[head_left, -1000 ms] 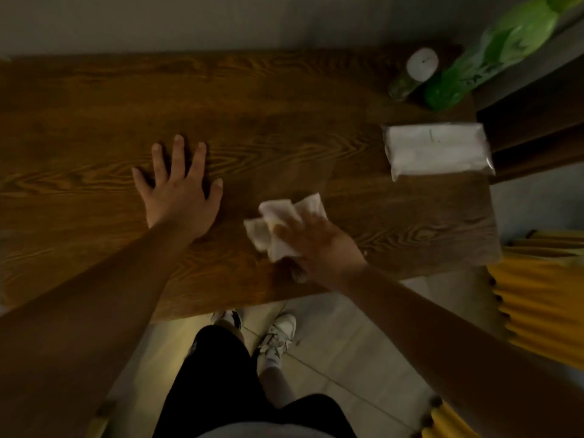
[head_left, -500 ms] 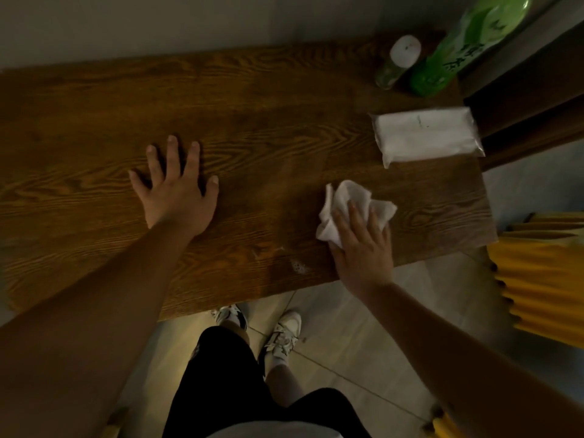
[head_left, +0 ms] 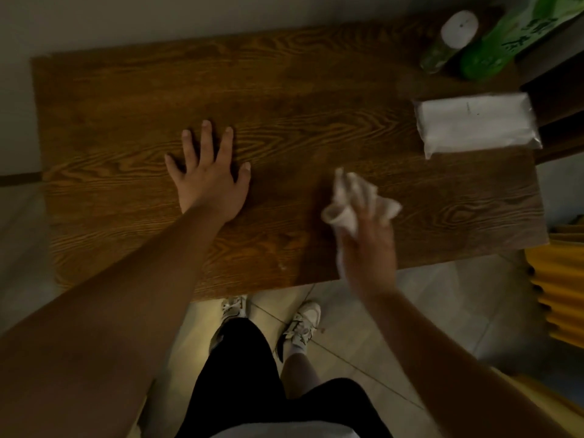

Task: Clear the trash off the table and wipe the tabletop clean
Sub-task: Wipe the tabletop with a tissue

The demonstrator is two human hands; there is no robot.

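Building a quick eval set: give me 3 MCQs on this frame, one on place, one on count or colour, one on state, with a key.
1. Where does the tissue pack lie?
A. far left edge
B. right end of the table, nearer than the bottles
C. on the floor

2. How many bottles stand at the far right corner?
A. none
B. two
C. four

3. What is the left hand doing?
A. lying flat, fingers spread, on the wood
B. gripping a bottle
C. holding a tissue

Key: 1 B, the pack sits near the right edge. 2 B, a white-capped bottle and a green bottle. 3 A, palm down and empty; the right hand has the crumpled tissue.
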